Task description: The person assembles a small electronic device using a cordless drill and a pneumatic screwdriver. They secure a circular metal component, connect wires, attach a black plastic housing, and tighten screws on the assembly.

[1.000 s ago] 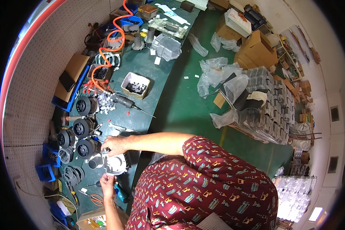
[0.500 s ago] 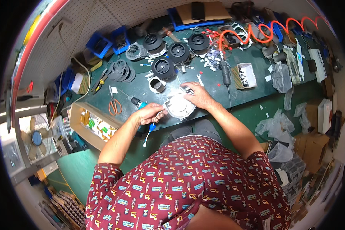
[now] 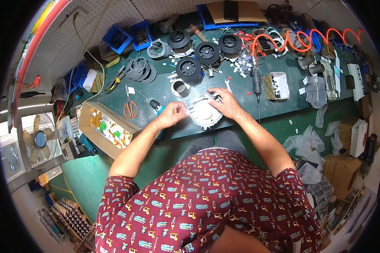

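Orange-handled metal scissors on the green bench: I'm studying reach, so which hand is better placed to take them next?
Probably the left hand: it is nearer the scissors. The right hand is farther off, on the right side of the round silver metal housing.

The green bench bears scissors and black fans.

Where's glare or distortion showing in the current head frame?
Head view: glare washes the face of the metal housing nearly white, where the right hand touches it; head view: the red strip bows along the left rim, and black fills the corners.
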`<state>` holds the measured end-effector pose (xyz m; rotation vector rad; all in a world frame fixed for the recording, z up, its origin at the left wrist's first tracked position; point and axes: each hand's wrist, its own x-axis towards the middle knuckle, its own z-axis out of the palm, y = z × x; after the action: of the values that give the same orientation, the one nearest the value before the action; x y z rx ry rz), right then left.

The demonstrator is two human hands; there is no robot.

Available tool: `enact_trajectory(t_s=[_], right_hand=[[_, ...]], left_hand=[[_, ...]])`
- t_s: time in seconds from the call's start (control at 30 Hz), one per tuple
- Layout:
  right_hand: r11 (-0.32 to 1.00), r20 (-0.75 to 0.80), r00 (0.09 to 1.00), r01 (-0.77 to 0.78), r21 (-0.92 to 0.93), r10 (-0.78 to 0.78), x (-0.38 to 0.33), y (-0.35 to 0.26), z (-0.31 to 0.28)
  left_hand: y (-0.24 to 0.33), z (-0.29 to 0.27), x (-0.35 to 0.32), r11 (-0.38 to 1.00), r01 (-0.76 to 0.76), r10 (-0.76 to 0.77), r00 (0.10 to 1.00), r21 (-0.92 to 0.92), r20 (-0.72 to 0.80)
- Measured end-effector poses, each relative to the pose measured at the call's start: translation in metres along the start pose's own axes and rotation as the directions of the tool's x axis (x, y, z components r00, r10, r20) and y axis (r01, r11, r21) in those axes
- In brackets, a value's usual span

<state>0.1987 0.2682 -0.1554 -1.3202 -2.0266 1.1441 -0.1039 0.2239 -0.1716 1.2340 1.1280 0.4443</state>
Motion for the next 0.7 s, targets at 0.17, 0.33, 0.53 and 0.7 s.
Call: enact_trajectory(t_s=[0.17,0.33,0.53,0.7], right_hand=[[1.0,-0.012,1.0,0.02,-0.02,-0.02,0.001,-0.007,-0.001],[0.999,-0.033,0.999,0.024,0.022,-0.024,0.0,-0.004,-0.002],[1.0,-0.011,1.0,0.01,-0.001,-0.01,0.0,-0.011,-0.004],[1.0,-0.014,1.0,0.004,0.003,-0.004,-0.001,-0.013,-0.005]], left_hand=[[-0.011,0.034,-0.024,0.983,-0.061,0.113,0.945,0.174,-0.306],[0.025,0.017,-0.017,0.668,0.402,-0.438,0.893,-0.626,0.105],[0.003,0.033,-0.021,0.898,-0.211,0.315,0.921,0.386,-0.23],[0.027,0.024,-0.042,0.703,-0.24,0.503,0.833,0.67,-0.229]])
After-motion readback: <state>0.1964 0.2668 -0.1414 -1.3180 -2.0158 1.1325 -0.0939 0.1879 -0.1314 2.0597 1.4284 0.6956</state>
